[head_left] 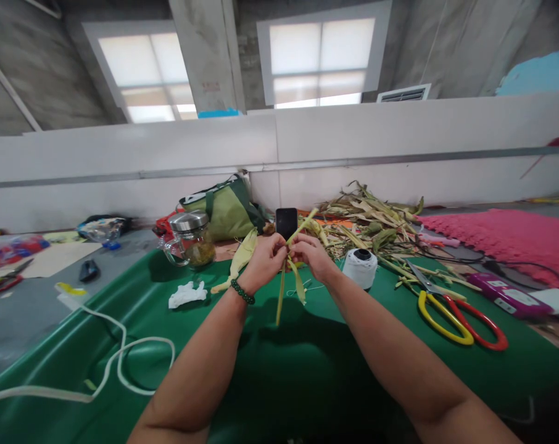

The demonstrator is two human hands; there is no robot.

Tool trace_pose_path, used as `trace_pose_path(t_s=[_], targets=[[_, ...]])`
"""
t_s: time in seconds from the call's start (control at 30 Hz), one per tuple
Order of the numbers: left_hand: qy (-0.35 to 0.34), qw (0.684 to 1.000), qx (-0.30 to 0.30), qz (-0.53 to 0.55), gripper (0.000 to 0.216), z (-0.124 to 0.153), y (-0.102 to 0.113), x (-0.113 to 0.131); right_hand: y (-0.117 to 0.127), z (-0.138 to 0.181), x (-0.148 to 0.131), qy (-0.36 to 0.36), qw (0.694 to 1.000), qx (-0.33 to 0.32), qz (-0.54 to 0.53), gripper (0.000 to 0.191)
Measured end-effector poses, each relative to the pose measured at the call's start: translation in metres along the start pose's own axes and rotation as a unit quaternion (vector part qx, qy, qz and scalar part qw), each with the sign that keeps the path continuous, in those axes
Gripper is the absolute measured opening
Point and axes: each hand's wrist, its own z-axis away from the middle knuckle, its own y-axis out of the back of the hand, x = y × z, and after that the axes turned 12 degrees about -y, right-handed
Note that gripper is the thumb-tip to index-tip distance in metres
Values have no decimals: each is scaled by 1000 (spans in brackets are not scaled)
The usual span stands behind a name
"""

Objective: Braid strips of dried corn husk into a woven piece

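Both of my hands meet over the green mat (307,370), closed on a small bundle of pale green corn husk strips (281,295). My left hand (269,254), below which a dark green bead bracelet circles the wrist, pinches the bundle from the left. From the right, my right hand (311,253) grips the same strips with bent fingers. One strip sticks up to the upper right, and others hang down below. A loose corn husk (243,256) lies left of my left hand. Right of my right hand stands a spool of white thread (360,269).
Scissors (446,302) with yellow and red handles lie at right, near a purple box (508,296). Behind my hands are a phone (286,222) and a husk pile (376,216). A glass jar (198,250), crumpled tissue (187,295) and white cord (122,351) occupy the left.
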Motion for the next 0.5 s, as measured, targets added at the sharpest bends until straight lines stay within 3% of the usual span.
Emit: trace_pose_path(t_s=[0.1, 0.23, 0.37, 0.5], targets=[[18, 999, -6, 26, 9, 1, -3, 2, -1, -1, 1, 41, 996, 44, 59, 25], [48, 998, 34, -16, 13, 0, -2, 2, -3, -2, 5, 89, 986, 93, 102, 21], [68, 989, 97, -92, 18, -4, 4, -7, -5, 1, 5, 108, 985, 100, 93, 17], [52, 981, 126, -136, 22, -6, 6, -13, -5, 3, 3, 70, 995, 71, 18, 13]])
